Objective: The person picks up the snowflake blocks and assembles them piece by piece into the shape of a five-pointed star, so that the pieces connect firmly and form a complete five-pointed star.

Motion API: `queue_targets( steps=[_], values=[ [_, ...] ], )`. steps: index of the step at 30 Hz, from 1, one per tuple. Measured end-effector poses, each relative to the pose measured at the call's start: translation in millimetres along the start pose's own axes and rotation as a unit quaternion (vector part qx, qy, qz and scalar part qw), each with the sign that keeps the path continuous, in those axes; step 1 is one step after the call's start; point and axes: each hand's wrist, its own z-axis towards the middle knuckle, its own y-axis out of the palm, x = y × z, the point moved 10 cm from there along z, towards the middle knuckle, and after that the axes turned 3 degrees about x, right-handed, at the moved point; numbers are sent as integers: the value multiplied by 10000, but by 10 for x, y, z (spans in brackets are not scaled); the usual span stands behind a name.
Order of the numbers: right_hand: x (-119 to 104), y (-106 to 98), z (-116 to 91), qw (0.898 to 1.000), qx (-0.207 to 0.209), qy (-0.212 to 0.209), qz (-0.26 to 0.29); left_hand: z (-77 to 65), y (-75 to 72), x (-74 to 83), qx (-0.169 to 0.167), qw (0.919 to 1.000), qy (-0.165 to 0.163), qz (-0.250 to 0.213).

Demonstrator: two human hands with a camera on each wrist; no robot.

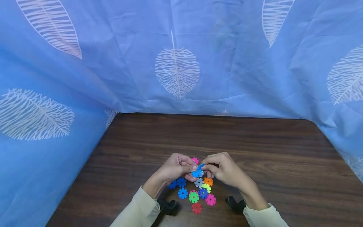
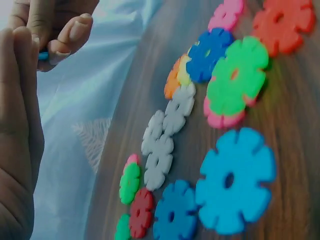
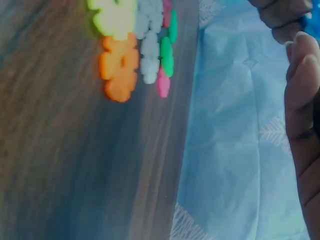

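Both hands meet over a spread of notched plastic discs. The left hand (image 1: 180,167) pinches a light-blue notched disc (image 1: 195,174) between thumb and fingers. Opposite it, the right hand (image 1: 225,168) pinches a blue piece (image 1: 201,165) that is seen nearly edge-on and touches the disc. From the left wrist, only a thin blue edge (image 2: 43,56) shows at the fingertips. The right wrist view catches a bit of blue (image 3: 314,22) at its edge. Much of the held pieces is hidden by the fingers.
Below the hands on the dark wooden table (image 1: 255,138) lie several loose discs: blue (image 1: 182,193), green (image 1: 194,197), red (image 1: 197,208), pink (image 1: 210,199), orange (image 1: 208,181) and grey (image 1: 199,182). Some overlap. A blue leaf-patterned cloth (image 1: 136,69) hangs behind the table.
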Motion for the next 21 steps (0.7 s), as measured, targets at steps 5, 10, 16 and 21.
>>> queue_targets(
  steps=[5,10,16,21],
  values=[
    [142,52,-48,9966,-387,715,-129,-55,-46,40,-35,9998,27,174],
    [428,184,-212,9690,-1230,1764,-1220,-89,-75,46,-123,9993,149,307],
    [527,364,-279,9582,-1633,1800,-1510,-95,-59,53,-123,9995,176,217],
    [552,333,-268,9562,-1526,1983,-1519,-80,-72,79,-69,9994,240,224]
  ],
)
